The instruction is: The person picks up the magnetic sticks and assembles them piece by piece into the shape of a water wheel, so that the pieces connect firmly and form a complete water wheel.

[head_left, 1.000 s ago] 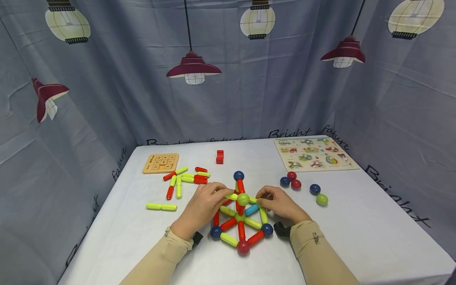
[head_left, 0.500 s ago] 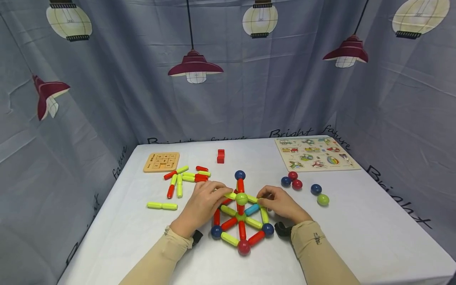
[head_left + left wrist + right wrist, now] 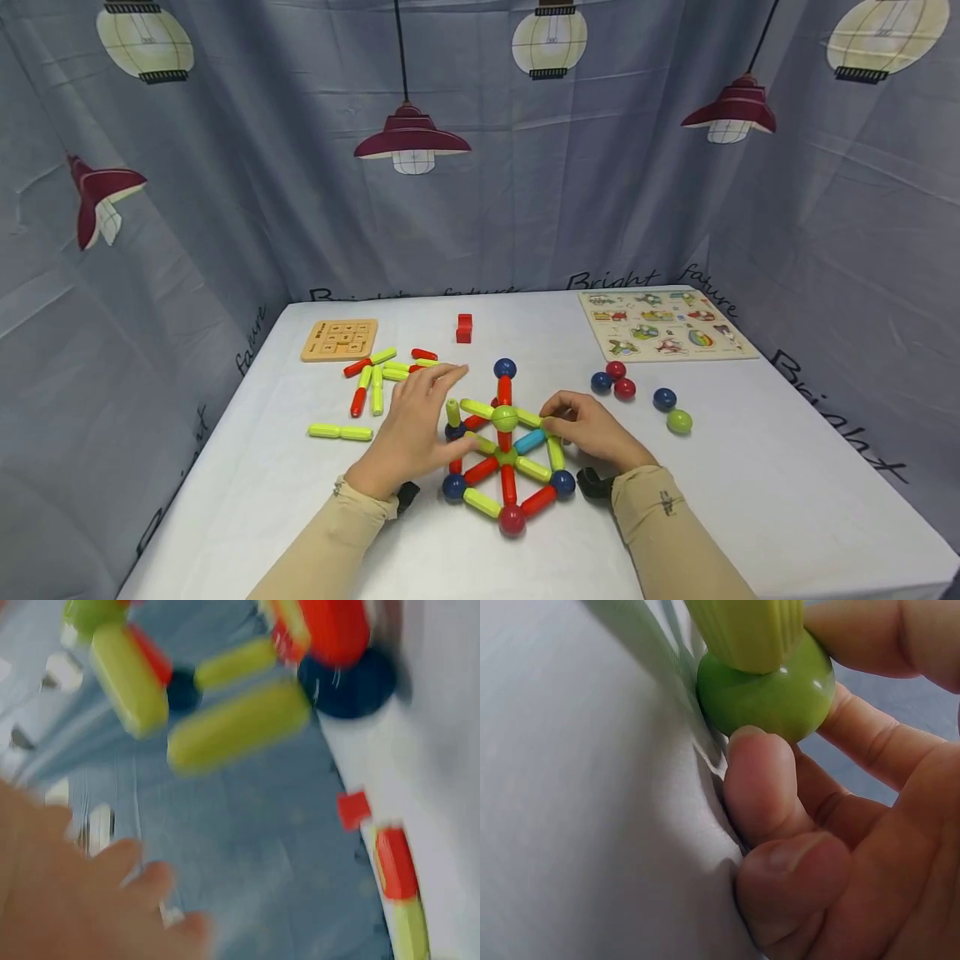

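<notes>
A wheel-like frame of rods and balls stands on the table, with a red ball (image 3: 512, 521) at its front corner. Above its middle sits a light green ball (image 3: 504, 418). One yellow-green rod (image 3: 476, 407) juts left from that ball with its far end free. Another yellow-green rod (image 3: 453, 412) rises from a dark blue ball (image 3: 454, 431) at the frame's left. Beside them my left hand (image 3: 405, 429) is spread, holding nothing. On the right side, my right hand (image 3: 592, 429) grips a green ball (image 3: 780, 694) joined to a yellow-green rod (image 3: 750, 630).
Loose red and yellow-green rods (image 3: 377, 392) lie on the left, before a wooden number board (image 3: 339, 340). A red block (image 3: 464, 328) stands at the back. Loose balls (image 3: 624, 389) rest on the right, near a picture puzzle board (image 3: 667, 325).
My left hand has let go of the rod beside the raised green ball and moved left, its fingers spreading. The upright rod at the left has come into sight. My right hand stays put.
</notes>
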The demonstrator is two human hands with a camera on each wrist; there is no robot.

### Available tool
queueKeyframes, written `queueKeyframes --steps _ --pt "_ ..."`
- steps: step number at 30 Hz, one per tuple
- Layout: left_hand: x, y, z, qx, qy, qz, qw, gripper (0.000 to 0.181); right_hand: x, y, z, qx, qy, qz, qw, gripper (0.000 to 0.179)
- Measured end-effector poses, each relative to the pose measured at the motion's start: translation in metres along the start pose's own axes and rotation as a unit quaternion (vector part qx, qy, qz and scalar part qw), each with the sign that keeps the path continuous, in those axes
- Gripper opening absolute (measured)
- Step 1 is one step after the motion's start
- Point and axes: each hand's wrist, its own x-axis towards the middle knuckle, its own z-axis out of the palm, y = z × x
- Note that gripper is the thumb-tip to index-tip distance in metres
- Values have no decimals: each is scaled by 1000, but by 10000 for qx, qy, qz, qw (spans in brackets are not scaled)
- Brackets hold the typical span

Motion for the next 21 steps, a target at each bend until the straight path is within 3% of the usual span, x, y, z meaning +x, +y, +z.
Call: queueKeyframes --steps 2,4,6,8,11,14,17,21 --pt "-6 -4 -5 -266 -482 -494 9973 145 0 -1 0 -6 -23 12 10000 14" --pt "-10 -8 -8 -548 -1015 -932 9889 166 0 -1 -1 -37 -13 28 10000 14" --pt "-13 -14 -9 -670 -1422 -1242 9797 172 -1 0 -2 -80 30 64 9999 11" --pt "-14 -19 -10 -727 -1611 -1473 9732 167 -2 1 -3 -105 107 137 9998 10" --pt "-16 -26 -11 -669 -1707 -1623 9696 138 -2 3 -4 -37 200 305 9993 16" --pt "-16 -30 -13 -745 -1929 -1583 9655 85 -2 5 -4 45 250 391 9989 17" --pt "-16 -33 -14 -1105 -2195 -1366 9597 39 -2 4 -3 13 132 244 9996 36" --pt "-15 -34 -15 -1523 -2395 -1271 9504 17 -2 2 -1 215 -314 -126 9992 58"
